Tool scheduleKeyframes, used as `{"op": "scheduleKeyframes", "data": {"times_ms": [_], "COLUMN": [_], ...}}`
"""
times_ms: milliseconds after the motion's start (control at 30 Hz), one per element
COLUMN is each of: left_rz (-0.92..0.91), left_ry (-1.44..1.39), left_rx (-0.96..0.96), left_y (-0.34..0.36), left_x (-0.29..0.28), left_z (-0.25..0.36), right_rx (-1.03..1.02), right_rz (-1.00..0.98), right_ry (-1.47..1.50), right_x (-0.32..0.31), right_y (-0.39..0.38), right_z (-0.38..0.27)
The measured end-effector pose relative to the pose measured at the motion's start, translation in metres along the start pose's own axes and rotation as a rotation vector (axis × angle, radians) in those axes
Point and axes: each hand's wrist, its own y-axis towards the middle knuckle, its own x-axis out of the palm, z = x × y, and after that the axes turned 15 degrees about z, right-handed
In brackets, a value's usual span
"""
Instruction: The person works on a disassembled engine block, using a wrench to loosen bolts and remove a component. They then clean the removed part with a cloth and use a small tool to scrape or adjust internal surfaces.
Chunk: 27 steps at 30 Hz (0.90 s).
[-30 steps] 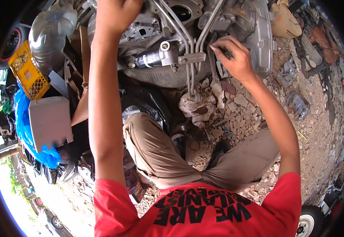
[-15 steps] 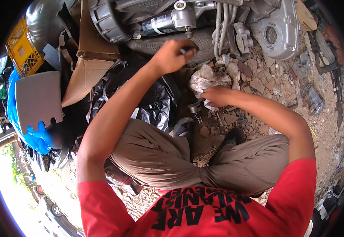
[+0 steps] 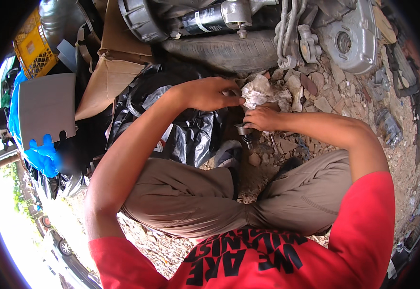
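My left hand (image 3: pixel 209 94) is bent inward beside a crumpled whitish rag (image 3: pixel 257 91), its fingers curled around a small dark, shiny piece that I cannot make out. Just below the rag, my right hand (image 3: pixel 262 118) has its fingers closed at the top of a metal part (image 3: pixel 245 131). That part has a silvery, rounded head and a dark, narrower lower end. Its upper side is hidden by my fingers. The rag lies on the rubble, past the knuckles of my right hand.
Ahead are a tire (image 3: pixel 224 52), a black cylinder (image 3: pixel 203 20) in a metal assembly, bent metal pipes (image 3: pixel 283 36) and a cast metal housing (image 3: pixel 350 43). Black plastic sheeting (image 3: pixel 190 139), a cardboard box (image 3: pixel 111 79) and a yellow crate (image 3: pixel 32 48) lie left. Broken stones (image 3: pixel 323 103) cover the ground.
My left hand has come down from beside the metal assembly toward the rag. My right hand has shifted from the rag's lower edge onto the metal part. The view has moved slightly.
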Motion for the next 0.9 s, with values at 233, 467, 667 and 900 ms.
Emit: {"op": "scheduleKeyframes", "data": {"times_ms": [233,467,667,900], "left_rz": [0.097,0.133,-0.035,-0.189], "left_ry": [0.019,-0.303,-1.219,-1.752], "left_rx": [-0.059,-0.213,-0.385,-0.505], "left_y": [-0.012,-0.017,-0.002,-0.017], "left_x": [-0.024,-0.014,0.101,0.213], "left_z": [0.006,-0.031,-0.079,-0.028], "right_rx": [-0.168,0.109,0.381,0.48], "right_rz": [0.183,0.479,0.52,0.273], "right_ry": [0.086,0.299,0.409,0.531], "right_x": [-0.01,-0.095,-0.114,-0.098], "right_y": [0.007,0.008,-0.027,-0.04], "right_z": [0.003,-0.06,-0.091,-0.102]}}
